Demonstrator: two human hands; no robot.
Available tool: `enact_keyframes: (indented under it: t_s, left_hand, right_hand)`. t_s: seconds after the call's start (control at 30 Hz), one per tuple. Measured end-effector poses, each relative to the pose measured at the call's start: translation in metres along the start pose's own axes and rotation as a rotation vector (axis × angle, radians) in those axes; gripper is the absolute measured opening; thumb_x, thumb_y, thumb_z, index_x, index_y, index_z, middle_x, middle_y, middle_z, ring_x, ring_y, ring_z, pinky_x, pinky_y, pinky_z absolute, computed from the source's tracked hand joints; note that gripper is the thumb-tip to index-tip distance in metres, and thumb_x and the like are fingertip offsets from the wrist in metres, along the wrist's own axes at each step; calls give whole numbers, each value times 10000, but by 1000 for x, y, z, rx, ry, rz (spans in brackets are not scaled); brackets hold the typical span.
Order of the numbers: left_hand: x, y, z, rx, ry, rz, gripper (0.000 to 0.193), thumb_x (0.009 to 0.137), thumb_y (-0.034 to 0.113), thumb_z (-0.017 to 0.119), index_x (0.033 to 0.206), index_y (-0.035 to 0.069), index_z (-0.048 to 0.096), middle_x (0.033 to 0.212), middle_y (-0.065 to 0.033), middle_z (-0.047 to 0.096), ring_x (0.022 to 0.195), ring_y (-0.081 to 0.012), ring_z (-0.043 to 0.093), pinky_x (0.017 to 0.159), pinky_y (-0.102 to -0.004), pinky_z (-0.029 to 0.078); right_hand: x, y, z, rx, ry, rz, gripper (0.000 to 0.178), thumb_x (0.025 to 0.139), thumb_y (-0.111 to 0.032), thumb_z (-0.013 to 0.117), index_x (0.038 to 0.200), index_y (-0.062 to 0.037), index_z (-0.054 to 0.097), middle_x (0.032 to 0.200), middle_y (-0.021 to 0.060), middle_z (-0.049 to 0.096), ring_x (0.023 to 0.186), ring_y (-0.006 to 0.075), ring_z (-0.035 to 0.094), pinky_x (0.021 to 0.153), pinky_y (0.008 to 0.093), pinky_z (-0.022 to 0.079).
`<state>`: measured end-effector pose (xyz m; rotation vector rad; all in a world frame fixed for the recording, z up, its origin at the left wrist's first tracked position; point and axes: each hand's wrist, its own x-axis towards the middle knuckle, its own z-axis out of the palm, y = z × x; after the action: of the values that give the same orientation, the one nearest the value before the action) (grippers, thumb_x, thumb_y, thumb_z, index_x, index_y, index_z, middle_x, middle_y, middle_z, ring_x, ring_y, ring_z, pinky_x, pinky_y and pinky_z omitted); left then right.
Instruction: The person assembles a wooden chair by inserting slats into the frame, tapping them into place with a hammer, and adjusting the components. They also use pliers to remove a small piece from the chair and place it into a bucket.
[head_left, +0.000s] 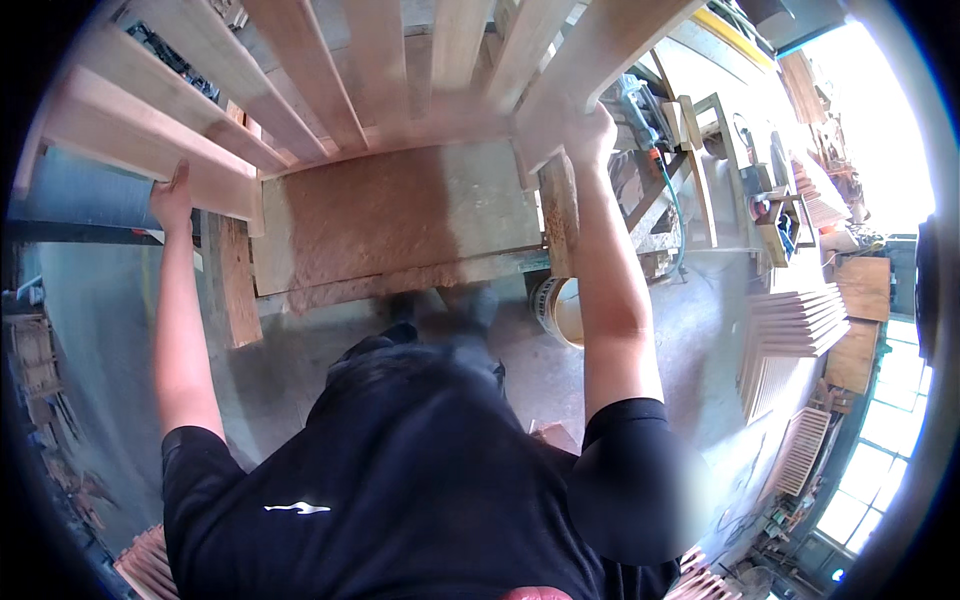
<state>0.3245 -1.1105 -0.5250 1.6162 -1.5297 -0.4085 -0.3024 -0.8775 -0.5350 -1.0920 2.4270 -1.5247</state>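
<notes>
A large slatted wooden frame (pixel 304 75) fills the top of the view, its slats fanning away from me and joined by a curved crosspiece at the near end. At its left outer rail, my left hand (pixel 172 203) is closed, thumb up against the wood and fingers partly hidden underneath. My right hand (pixel 592 135) grips the right outer rail from its outer side, with most of the fingers out of sight. Below the near end lies a worn workbench top (pixel 490 205), partly shaded brown. Whether the frame rests on it I cannot tell.
Under the bench's right side stands a round bucket (pixel 568 310). Farther right are a power tool (pixel 640 112) with a teal hose, a wooden tool tray (pixel 783 238) and stacked wooden slats (pixel 795 325). A dark blue surface (pixel 90 195) is at left.
</notes>
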Motion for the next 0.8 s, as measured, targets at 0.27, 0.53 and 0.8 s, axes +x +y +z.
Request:
enact_keyframes:
  t_s: [0.27, 0.53, 0.8]
  left_hand:
    - [-6, 8, 9, -20, 51, 36, 485, 870, 379, 755, 989, -91, 715, 968, -198, 738, 892, -256, 695, 840, -345, 505]
    - [-3, 0, -5, 2, 14, 77, 437, 874, 330, 757, 1036, -72, 711, 1011, -165, 746, 928, -230, 698, 859, -339, 505]
    - [7, -4, -11, -9, -88, 146, 400, 882, 302, 748, 1073, -47, 713, 1047, -156, 747, 977, -225, 698, 880, -335, 504]
  right_hand:
    - [4, 12, -8, -90, -36, -54, 355, 834, -333, 751, 983, -12, 727, 900, 181, 741, 894, 335, 726, 805, 389, 538]
    - [1, 14, 4, -20, -5, -50, 358, 835, -330, 752, 998, -12, 727, 917, 178, 743, 915, 310, 727, 837, 378, 533]
    - [8, 26, 11, -74, 10, -36, 376, 843, -352, 759, 979, -2, 730, 908, 184, 741, 923, 319, 724, 831, 390, 529]
